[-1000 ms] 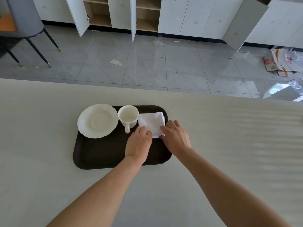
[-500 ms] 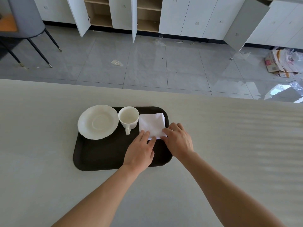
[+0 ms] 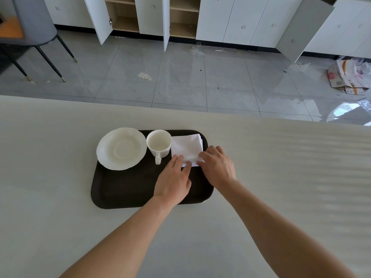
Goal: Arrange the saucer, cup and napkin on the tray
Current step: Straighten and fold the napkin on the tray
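Your left hand [image 3: 174, 177] lies flat and open over the dark tray [image 3: 124, 189], fingertips on the near edge of the folded white napkin [image 3: 186, 148]. Your right hand [image 3: 217, 167] presses its near right corner, fingers loose, gripping nothing. Left of the napkin stands the cup [image 3: 159, 144], then the saucer [image 3: 121, 148] overhanging the tray's far left corner.

pale table [image 3: 60, 177], grey tiled floor [image 3: 220, 81], open white cabinets [image 3: 152, 15], chair [image 3: 30, 27], flattened cardboard [image 3: 347, 77]
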Demonstrator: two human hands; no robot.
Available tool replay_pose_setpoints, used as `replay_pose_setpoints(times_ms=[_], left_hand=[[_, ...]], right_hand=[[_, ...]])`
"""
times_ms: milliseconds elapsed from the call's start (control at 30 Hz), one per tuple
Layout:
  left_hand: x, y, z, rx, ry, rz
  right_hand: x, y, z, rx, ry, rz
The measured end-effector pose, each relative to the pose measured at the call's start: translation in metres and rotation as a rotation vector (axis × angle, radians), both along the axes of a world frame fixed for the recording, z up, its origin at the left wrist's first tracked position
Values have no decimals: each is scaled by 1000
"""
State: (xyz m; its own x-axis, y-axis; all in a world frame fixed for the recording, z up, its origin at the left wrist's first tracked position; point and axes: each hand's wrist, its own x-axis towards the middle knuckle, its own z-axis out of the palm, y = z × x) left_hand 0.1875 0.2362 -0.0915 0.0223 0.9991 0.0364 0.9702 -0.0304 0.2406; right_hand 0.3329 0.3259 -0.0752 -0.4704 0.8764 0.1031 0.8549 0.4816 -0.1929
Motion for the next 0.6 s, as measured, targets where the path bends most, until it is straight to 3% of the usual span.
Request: replay_pose_setpoints(times_ms=[400, 600], left_hand=[[-3, -1, -7, -19, 41, -30], [-3, 3, -6, -46, 52, -29]], right_hand=[[3, 2, -2, 27, -21, 74], [-12, 25, -2, -221, -231, 129]])
